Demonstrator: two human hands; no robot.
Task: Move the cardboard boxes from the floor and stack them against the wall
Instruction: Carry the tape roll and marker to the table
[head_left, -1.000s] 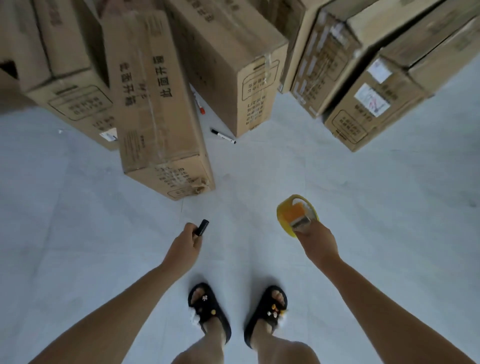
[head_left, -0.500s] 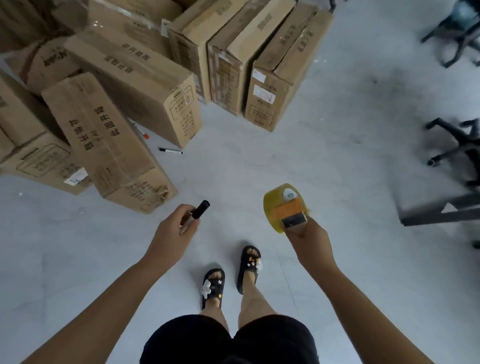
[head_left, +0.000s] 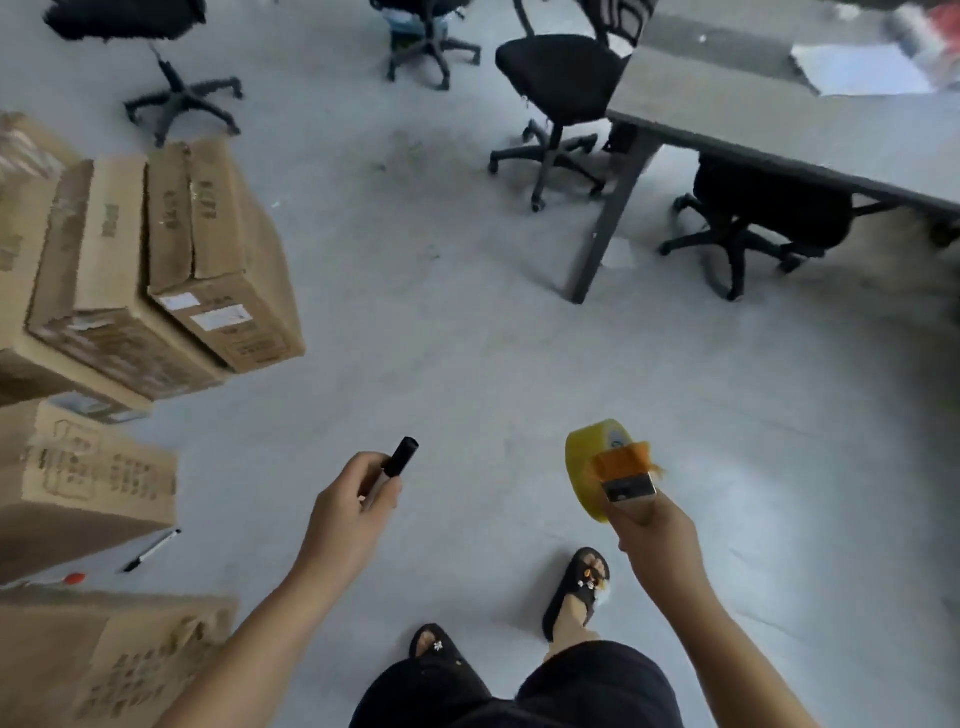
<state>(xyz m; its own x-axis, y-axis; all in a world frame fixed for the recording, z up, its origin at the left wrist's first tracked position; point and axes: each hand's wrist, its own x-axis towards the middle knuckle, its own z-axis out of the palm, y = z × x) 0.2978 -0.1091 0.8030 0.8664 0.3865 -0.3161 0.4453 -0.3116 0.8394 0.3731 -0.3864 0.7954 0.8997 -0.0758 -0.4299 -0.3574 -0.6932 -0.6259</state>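
Observation:
Several brown cardboard boxes lie on the grey floor along the left: a row of long boxes (head_left: 218, 260), a printed box (head_left: 78, 483) below them, and another box (head_left: 114, 660) at the bottom left corner. My left hand (head_left: 348, 514) grips a black marker (head_left: 397, 460), cap pointing up. My right hand (head_left: 649, 530) grips a yellow tape roll (head_left: 587, 462) by its orange dispenser. Both hands are in mid-air, right of the boxes and touching none.
A grey table (head_left: 737, 109) with a slanted leg (head_left: 608, 218) stands at the upper right. Black office chairs (head_left: 556, 104) ring it, one tucked under (head_left: 763, 218). A loose pen (head_left: 153, 549) and a red-capped item (head_left: 72, 578) lie between the left boxes. My sandalled feet (head_left: 576, 587) stand below.
The view has swung right and away from the boxes, which slid to the left edge. Table and chairs came into view. Both hands keep their hold on marker and tape.

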